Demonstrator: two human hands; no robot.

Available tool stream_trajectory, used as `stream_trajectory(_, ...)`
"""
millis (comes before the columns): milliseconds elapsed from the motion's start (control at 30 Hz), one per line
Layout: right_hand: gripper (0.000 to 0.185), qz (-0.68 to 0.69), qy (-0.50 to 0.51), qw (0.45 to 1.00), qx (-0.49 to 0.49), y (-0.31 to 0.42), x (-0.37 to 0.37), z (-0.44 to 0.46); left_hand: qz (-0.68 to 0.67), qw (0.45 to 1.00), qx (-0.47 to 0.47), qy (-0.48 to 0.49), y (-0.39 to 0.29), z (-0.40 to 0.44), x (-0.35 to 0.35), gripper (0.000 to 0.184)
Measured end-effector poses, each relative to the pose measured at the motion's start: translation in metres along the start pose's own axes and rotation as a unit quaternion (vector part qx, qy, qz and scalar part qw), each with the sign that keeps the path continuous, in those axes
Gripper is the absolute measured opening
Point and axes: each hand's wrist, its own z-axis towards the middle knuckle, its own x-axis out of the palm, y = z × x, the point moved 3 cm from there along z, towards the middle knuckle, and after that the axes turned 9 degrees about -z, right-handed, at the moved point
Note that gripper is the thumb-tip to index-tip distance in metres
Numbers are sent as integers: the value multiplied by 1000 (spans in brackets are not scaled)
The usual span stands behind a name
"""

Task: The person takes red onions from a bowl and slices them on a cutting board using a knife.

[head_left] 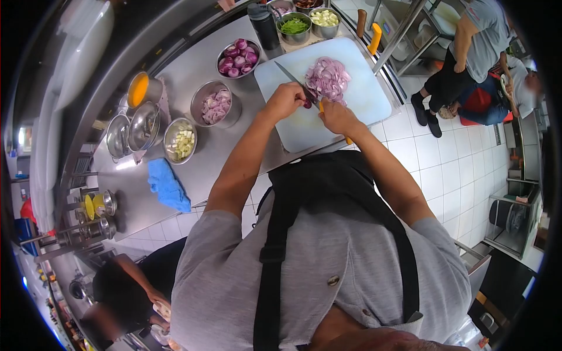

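On the white cutting board (363, 76) lies a pile of sliced red onion (328, 79). My right hand (339, 117) is closed around the yellow handle of a knife (290, 75), whose blade points up and to the left past my other hand. My left hand (285, 99) is closed over a small dark red onion piece (307, 103) beside the blade; its fingertips are partly hidden. Left of the board stand a bowl of whole peeled red onions (238, 58) and a bowl of onion pieces (216, 107).
A bowl of pale cut vegetable (180, 141), empty metal bowls (143, 126), an orange-filled bowl (139, 89) and a blue cloth (168, 184) are on the left. A black bottle (264, 29) and filled bowls (294, 26) stand behind. Other people are at right and lower left.
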Motion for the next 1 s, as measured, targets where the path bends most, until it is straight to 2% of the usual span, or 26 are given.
stream_trajectory(133, 39, 7, 0, 1000, 19, 10, -10, -6, 56, 998, 20, 16, -11, 0, -3, 13)
stream_trajectory(233, 39, 13, -21, 1000, 8, 8, 9, 5, 21, 1000, 13, 5, -10, -1, -2, 13)
stream_trajectory(333, 38, -21, 17, 1000, 3, 12, -16, 0, 40, 999, 11, 16, -11, -1, -2, 13)
stream_trajectory(567, 39, -9, -7, 1000, -10, 5, 11, 13, 44, 999, 22, 10, -11, -5, -2, 12)
stream_trajectory(633, 38, -27, 12, 999, -15, 20, -24, 1, 38, 999, 27, 3, -6, -5, -1, 12)
stream_trajectory(767, 36, -2, -27, 1000, -3, 7, 13, 10, 13, 999, 31, -1, -3, -6, 1, 12)
stream_trajectory(933, 34, -11, -21, 999, -22, 16, -16, 4, 42, 999, 22, -1, -6, -6, 0, 13)
stream_trajectory(1000, 34, 4, -24, 1000, -10, 12, 10, 10, 26, 999, 23, -7, -6, -6, 1, 12)
